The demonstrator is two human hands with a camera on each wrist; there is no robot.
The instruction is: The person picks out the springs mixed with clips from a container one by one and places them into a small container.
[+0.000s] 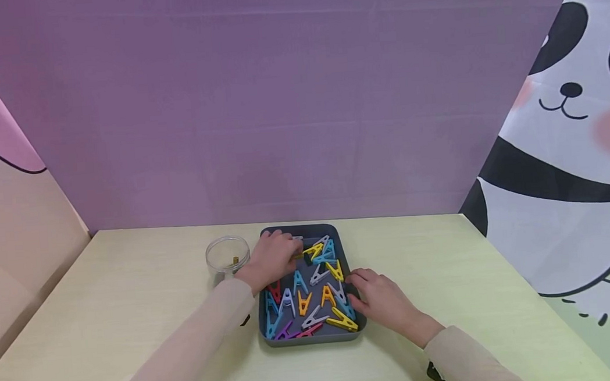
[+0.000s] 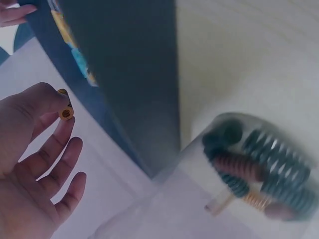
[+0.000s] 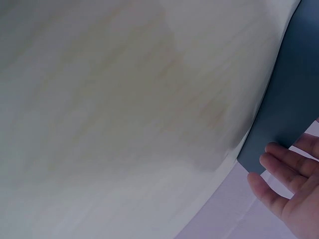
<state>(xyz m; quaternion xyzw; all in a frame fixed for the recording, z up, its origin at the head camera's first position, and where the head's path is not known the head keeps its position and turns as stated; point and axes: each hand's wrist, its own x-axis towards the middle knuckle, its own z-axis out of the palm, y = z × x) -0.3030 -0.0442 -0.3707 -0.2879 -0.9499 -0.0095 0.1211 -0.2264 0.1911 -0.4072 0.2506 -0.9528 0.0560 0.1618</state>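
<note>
My left hand [image 1: 274, 256] is over the far left part of a dark grey tray [image 1: 314, 339]. In the left wrist view, its thumb and index finger pinch a small yellow coil spring [image 2: 66, 110], while the other fingers spread loosely. The tray holds many plastic clothespins [image 1: 343, 321] in yellow, blue, purple, red and white. At the tray's right rim is my right hand [image 1: 382, 302], fingertips on the edge. The right wrist view shows its relaxed fingers [image 3: 284, 169] beside the outer wall.
A clear round jar [image 1: 227, 254] stands left of the tray, close to my left forearm. Inside it, the left wrist view shows several coil springs [image 2: 276, 157] in dark green, red and yellow. Behind the pale wooden table [image 1: 149, 293] rises a purple backdrop [image 1: 258, 112].
</note>
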